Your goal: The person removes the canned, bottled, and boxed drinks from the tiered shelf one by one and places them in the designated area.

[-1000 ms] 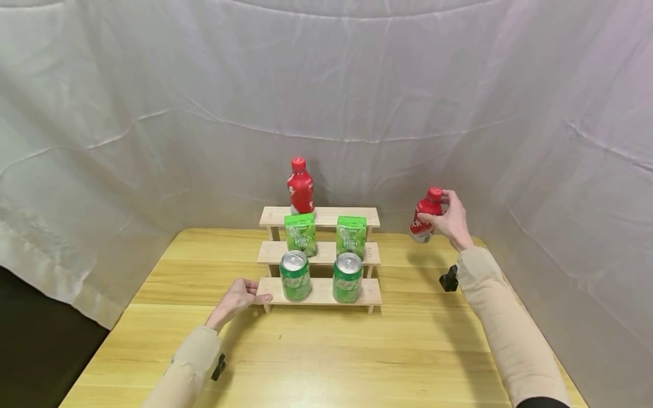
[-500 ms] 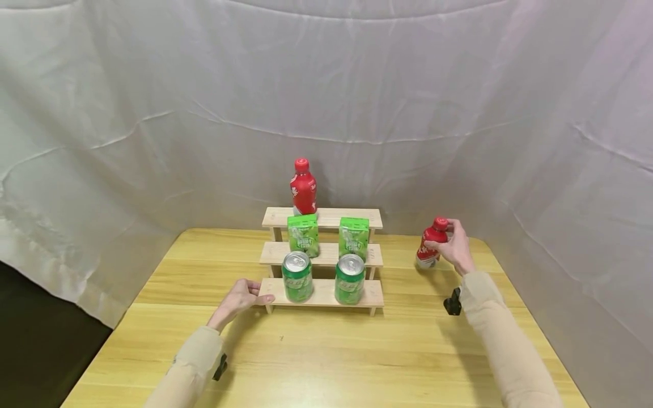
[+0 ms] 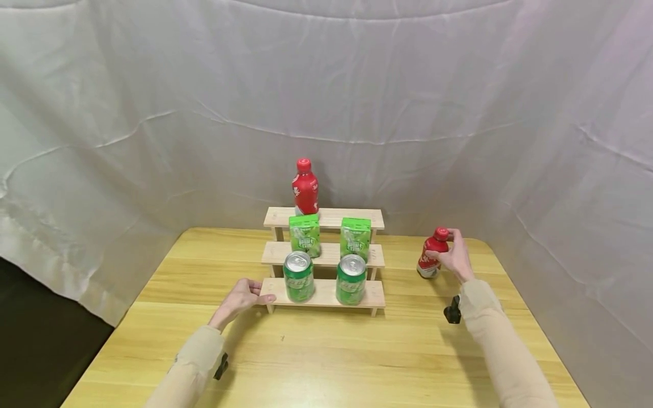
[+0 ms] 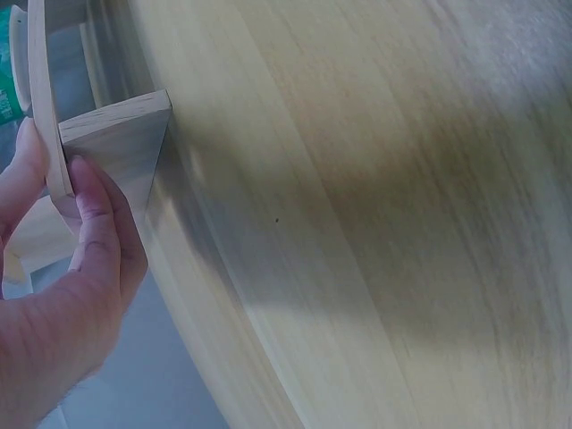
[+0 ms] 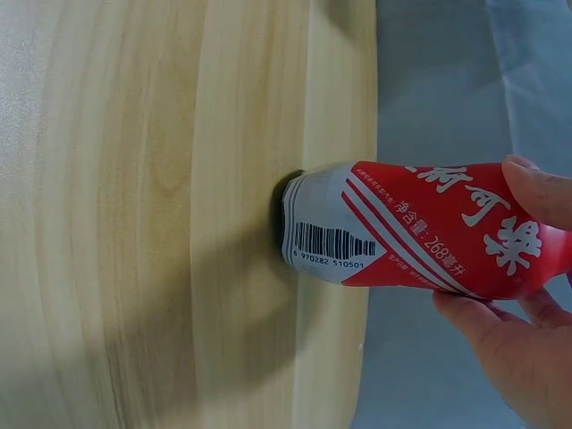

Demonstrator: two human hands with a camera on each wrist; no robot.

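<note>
My right hand grips a red and white drink bottle by its upper part, with the base right at the tabletop. In the right wrist view the thumb and fingers wrap the red label of the bottle. My left hand pinches the left end of the lowest step of a three-tier wooden rack, thumb on top and fingers below. The left wrist view shows the fingers against the board's underside. Another red bottle stands on the top tier, at its left.
Two green juice boxes stand on the middle tier and two green cans on the lowest. The wooden table ends at a grey-white curtain behind and to the sides.
My right hand has lowered the red bottle from the air to the tabletop, right of the rack. The left hand keeps its hold on the rack.
</note>
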